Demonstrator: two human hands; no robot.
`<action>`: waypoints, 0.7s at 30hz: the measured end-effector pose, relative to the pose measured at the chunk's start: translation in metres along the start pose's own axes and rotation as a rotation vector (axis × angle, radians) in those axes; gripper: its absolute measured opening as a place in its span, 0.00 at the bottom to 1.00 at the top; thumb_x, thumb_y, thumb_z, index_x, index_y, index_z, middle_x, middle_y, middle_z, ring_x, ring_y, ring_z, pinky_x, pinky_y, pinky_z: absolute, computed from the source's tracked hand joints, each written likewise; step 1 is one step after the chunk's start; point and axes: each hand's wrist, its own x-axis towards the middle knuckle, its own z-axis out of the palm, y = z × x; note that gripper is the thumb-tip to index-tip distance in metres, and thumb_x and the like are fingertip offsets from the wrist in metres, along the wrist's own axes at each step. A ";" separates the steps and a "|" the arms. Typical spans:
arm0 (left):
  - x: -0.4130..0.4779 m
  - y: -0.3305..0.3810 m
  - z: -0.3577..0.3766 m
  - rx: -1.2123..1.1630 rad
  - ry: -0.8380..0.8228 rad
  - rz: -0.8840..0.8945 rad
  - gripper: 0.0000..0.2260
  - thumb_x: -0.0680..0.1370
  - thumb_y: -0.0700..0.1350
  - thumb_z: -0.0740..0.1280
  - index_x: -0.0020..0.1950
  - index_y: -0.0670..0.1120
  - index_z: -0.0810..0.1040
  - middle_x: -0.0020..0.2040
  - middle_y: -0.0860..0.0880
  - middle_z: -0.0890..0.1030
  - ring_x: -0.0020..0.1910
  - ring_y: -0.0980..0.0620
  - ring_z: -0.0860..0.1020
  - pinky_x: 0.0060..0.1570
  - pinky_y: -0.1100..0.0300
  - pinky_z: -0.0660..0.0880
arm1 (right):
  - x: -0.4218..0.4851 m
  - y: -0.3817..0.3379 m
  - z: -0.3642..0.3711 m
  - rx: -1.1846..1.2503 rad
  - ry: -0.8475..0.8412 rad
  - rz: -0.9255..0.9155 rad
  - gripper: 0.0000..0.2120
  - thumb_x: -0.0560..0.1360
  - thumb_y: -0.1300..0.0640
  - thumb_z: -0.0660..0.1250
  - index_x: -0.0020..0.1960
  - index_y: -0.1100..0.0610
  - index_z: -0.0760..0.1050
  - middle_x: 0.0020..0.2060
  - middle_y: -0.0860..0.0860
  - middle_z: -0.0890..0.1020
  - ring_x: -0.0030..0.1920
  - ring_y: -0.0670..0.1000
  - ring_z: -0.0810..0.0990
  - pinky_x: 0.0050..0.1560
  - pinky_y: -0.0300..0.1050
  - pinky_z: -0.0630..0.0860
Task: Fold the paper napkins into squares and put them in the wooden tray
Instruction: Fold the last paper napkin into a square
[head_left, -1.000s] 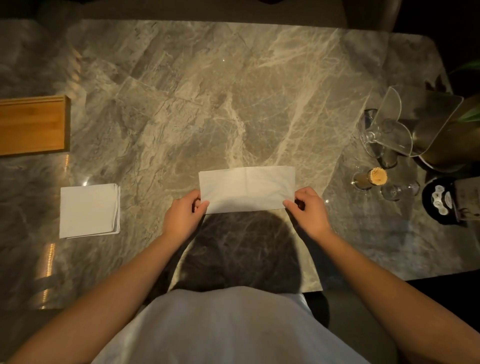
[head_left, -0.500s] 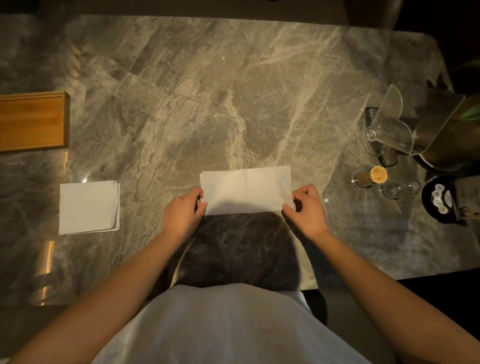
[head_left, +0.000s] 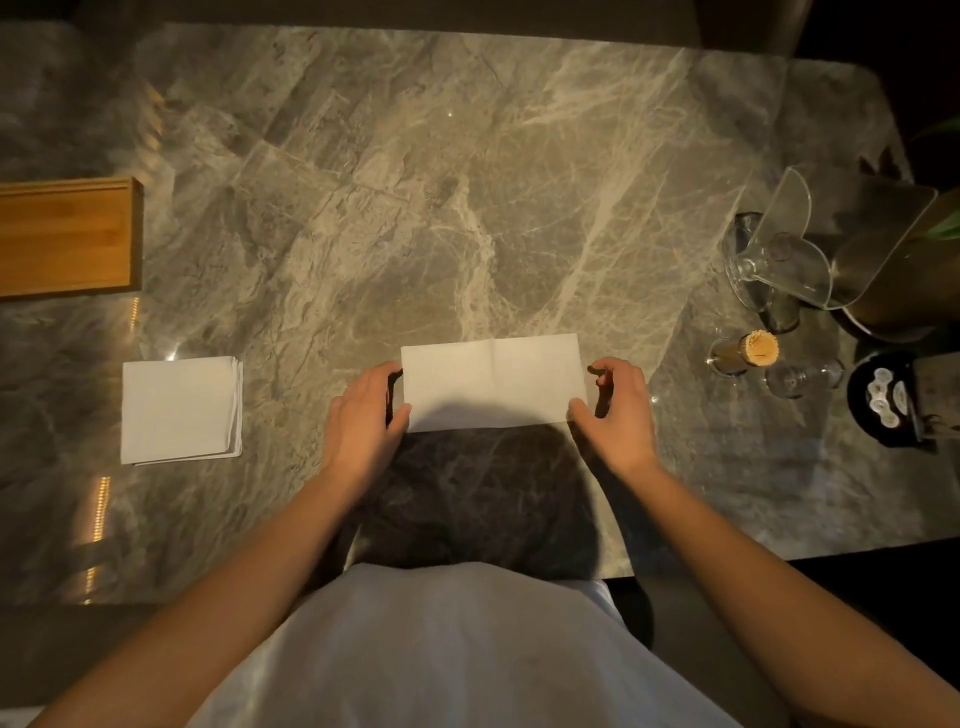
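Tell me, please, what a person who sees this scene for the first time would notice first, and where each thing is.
First comes the white napkin, folded to a long rectangle at the table's centre, with the left hand and right hand at its two ends. Next, the stack of napkins lying to the left, and the wooden tray at the far left edge. Glassware crowds the right side.

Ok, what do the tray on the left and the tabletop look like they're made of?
The tray looks like wood, perhaps bamboo: warm honey colour, fine straight grain, smooth satin finish. The tabletop looks like polished grey marble or a marble-look slab: pale veins run across it and it mirrors the lights along its left side. Real stone or veneer can't be told.
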 end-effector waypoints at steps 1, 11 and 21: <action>-0.001 0.002 0.000 0.056 0.044 0.043 0.21 0.74 0.48 0.66 0.66 0.50 0.68 0.55 0.47 0.75 0.54 0.46 0.73 0.53 0.49 0.70 | 0.000 -0.001 -0.001 -0.034 0.021 -0.037 0.24 0.70 0.56 0.71 0.64 0.55 0.70 0.58 0.53 0.72 0.57 0.50 0.71 0.55 0.46 0.72; -0.005 0.035 0.021 0.297 -0.028 0.269 0.24 0.70 0.48 0.73 0.65 0.51 0.74 0.67 0.41 0.72 0.64 0.41 0.71 0.60 0.44 0.65 | 0.000 -0.016 0.016 -0.472 -0.218 -0.426 0.23 0.74 0.56 0.69 0.67 0.43 0.70 0.73 0.58 0.64 0.72 0.60 0.60 0.70 0.57 0.56; -0.009 -0.006 0.002 0.320 -0.036 0.212 0.25 0.72 0.51 0.70 0.68 0.51 0.69 0.68 0.41 0.69 0.66 0.40 0.66 0.62 0.43 0.61 | 0.008 0.011 -0.023 -0.541 -0.233 -0.335 0.23 0.74 0.50 0.69 0.68 0.43 0.72 0.75 0.57 0.62 0.73 0.62 0.58 0.72 0.62 0.55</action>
